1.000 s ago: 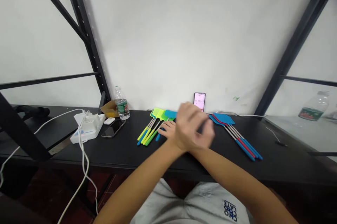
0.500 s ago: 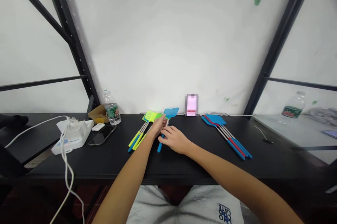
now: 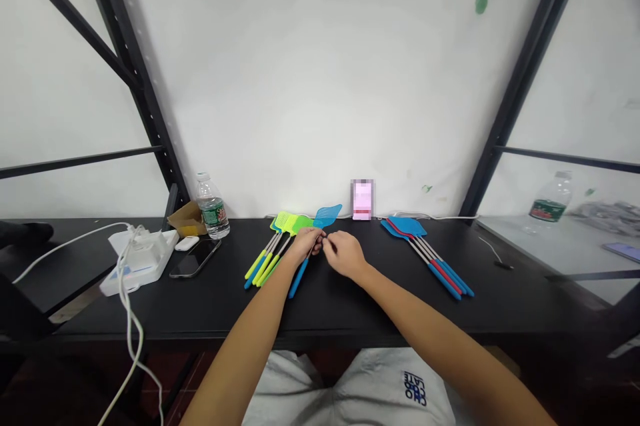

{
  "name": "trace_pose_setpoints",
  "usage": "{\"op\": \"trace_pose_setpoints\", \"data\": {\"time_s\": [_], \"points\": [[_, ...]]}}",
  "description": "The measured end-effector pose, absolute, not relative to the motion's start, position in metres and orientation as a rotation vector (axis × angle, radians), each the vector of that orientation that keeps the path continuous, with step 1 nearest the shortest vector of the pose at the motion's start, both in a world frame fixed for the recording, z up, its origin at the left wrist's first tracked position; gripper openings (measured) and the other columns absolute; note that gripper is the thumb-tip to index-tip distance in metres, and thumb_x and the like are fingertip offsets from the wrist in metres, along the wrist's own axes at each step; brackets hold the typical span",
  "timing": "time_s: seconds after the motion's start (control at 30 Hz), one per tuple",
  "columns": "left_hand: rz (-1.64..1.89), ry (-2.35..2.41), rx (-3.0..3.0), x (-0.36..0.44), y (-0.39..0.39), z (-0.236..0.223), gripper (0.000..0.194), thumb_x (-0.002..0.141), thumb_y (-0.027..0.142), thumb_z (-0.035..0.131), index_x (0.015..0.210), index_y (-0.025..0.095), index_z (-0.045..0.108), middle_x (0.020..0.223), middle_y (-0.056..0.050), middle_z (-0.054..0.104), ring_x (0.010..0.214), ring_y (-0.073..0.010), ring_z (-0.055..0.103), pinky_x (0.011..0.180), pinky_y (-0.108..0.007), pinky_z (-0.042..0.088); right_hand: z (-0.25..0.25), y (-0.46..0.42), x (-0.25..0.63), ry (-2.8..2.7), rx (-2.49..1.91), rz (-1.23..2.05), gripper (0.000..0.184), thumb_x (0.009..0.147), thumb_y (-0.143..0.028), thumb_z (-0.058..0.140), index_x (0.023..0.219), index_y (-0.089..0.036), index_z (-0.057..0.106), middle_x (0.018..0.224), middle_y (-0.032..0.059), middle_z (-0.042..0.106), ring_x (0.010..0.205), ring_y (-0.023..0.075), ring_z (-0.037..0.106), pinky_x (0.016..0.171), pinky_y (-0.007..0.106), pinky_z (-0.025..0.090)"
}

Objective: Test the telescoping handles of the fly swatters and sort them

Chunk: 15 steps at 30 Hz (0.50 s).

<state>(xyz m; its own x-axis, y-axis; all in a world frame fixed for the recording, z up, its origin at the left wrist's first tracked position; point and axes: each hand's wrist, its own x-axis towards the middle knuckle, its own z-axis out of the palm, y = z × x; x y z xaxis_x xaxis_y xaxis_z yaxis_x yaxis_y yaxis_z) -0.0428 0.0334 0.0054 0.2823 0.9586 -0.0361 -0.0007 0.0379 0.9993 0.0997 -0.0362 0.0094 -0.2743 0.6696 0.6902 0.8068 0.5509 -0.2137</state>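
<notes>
My left hand is closed round the shaft of a blue fly swatter with a blue handle, its head lifted a little toward the wall. My right hand sits just right of it with fingers curled near the same shaft; whether it grips the shaft is unclear. A bunch of yellow-green and blue swatters lies just left of my hands. A second bunch of blue swatters with red and blue handles lies to the right on the black table.
A phone leans on the wall behind my hands. At the left are a water bottle, a cardboard piece, a dark phone, a white charger box with cables. Black rack posts flank the table. Another bottle stands far right.
My hands, crossed and blurred a second ago, have uncrossed. The left hand has taken a blue swatter out of the left bunch; the right hand has slid from its handle up toward the left hand.
</notes>
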Motion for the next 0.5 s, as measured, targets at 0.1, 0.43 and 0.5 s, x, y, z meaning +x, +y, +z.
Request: {"op": "trace_pose_setpoints", "data": {"time_s": [0.1,0.43,0.5], "points": [[0.965,0.957,1.3,-0.037,0.034,0.002,0.01,0.076,0.025,0.056,0.075,0.016,0.052,0.053,0.007,0.042,0.037,-0.0054,0.036,0.035,-0.018,0.022,0.004,-0.021,0.116,-1.815,-1.43,0.171,0.048,0.097,-0.041,0.037,0.06,-0.019,0.057,0.061,0.0039,0.06,0.059,0.0144,0.054,0.061,0.025,0.037],[0.777,0.963,1.462,-0.018,0.02,-0.002,0.012,0.08,0.026,0.051,0.072,0.019,0.046,0.045,0.011,0.034,0.03,-0.0037,0.027,0.035,-0.016,0.017,0.001,0.005,0.146,-1.405,-1.388,0.703,0.045,0.092,-0.053,0.044,0.071,-0.016,0.06,0.052,0.0011,0.06,0.039,0.0105,0.052,0.046,0.022,0.041],[0.781,0.988,1.495,-0.015,0.019,-0.004,0.013,0.082,0.025,0.049,0.071,0.019,0.045,0.043,0.011,0.032,0.029,-0.0042,0.026,0.034,-0.016,0.016,0.0,0.009,0.149,-1.371,-1.376,0.783,0.044,0.092,-0.052,0.045,0.072,-0.015,0.061,0.053,0.0022,0.06,0.038,0.0102,0.052,0.041,0.021,0.038]]}}
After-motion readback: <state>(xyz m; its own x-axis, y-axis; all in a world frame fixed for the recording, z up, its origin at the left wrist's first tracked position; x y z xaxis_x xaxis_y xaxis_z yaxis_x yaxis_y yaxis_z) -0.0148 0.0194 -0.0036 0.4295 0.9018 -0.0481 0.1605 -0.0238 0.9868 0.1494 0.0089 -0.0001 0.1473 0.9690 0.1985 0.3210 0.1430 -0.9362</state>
